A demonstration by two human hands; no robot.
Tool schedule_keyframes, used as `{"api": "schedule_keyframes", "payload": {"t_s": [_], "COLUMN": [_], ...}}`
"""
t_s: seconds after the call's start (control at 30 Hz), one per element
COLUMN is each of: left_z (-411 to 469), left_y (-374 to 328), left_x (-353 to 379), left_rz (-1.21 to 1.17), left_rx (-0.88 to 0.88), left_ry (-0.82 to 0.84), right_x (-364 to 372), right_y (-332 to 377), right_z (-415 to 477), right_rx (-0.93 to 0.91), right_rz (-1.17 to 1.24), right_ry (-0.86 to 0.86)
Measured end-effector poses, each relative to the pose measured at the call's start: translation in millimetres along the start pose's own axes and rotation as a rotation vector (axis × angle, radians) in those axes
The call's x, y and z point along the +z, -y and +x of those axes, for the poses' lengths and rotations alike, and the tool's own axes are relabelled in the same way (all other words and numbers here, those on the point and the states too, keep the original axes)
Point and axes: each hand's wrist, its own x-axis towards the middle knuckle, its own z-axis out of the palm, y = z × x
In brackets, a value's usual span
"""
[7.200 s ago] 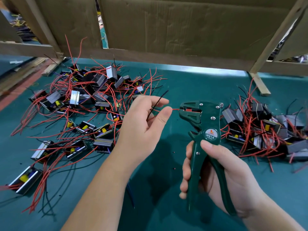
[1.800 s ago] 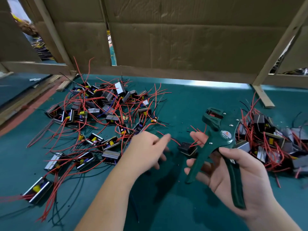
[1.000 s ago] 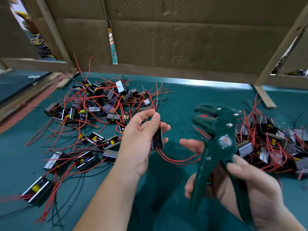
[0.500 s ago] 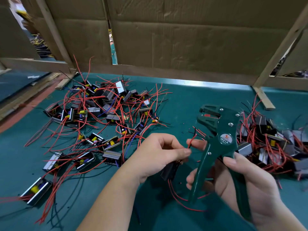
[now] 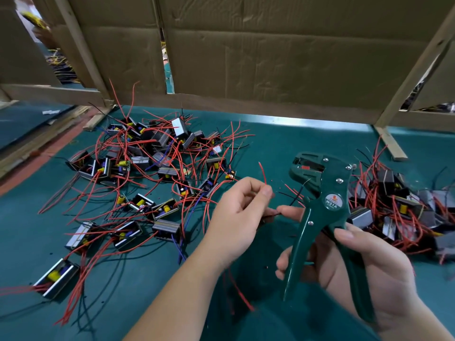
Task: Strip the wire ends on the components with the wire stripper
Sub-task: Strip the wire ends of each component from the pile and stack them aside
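My right hand (image 5: 354, 264) grips the handles of the green wire stripper (image 5: 320, 205), whose jaws point up and left with nothing between them. My left hand (image 5: 240, 217) pinches a thin red wire (image 5: 263, 172) between thumb and forefinger; the wire's tip stands up just left of the jaws. The component that the wire belongs to is mostly hidden under my left hand, with more red wires trailing down below it. My right forefinger reaches out towards my left hand and touches a dark wire there.
A large pile of components with red wires (image 5: 157, 168) covers the green table (image 5: 270, 141) on the left. A second pile (image 5: 398, 207) lies at the right. Cardboard panels on a wooden frame (image 5: 270, 57) close off the back.
My left hand has turned and now pinches one red wire upright beside the stripper's jaws. The component has dropped out of sight below that hand. The stripper has barely moved.
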Motion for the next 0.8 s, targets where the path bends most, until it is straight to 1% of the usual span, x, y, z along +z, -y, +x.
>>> {"api": "schedule_keyframes", "payload": {"t_s": [0.1,0.17,0.23,0.33,0.4,0.5,0.6,0.73,0.8], "left_z": [0.7,2.2,2.8,3.5,4.1,3.8,2.8,0.5,-1.0], "left_y": [1.9,1.3,-0.7,-3.3,-5.7,-8.7,-10.3,-14.5,-16.3], "left_x": [0.2,-4.3,-10.3,-20.1,-24.5,-27.4,-29.6,-30.2,-30.7], "left_rz": [0.005,0.029,0.028,0.04,0.078,0.13,0.127,0.108,0.099], "left_rx": [0.142,0.206,0.234,0.252,0.266,0.285,0.289,0.3,0.3], "left_ry": [-0.068,-0.081,-0.047,0.006,-0.007,-0.045,-0.06,-0.01,0.016], "right_x": [0.7,0.7,-1.3,-4.4,-4.9,-4.5,-2.7,-4.7,-3.7], "right_y": [-1.9,-3.3,-3.6,-2.1,-0.7,-0.1,-0.7,-1.2,-1.7], "right_z": [-0.5,-0.6,0.2,1.7,0.8,-2.5,-3.7,-5.1,-6.2], "right_rx": [0.022,0.051,0.082,0.126,0.137,0.154,0.177,0.196,0.218], "right_rz": [-0.002,-0.038,-0.068,-0.041,-0.033,-0.038,-0.055,-0.091,-0.118], "right_ry": [0.026,0.002,-0.059,-0.123,-0.093,0.004,0.069,0.146,0.136]}}
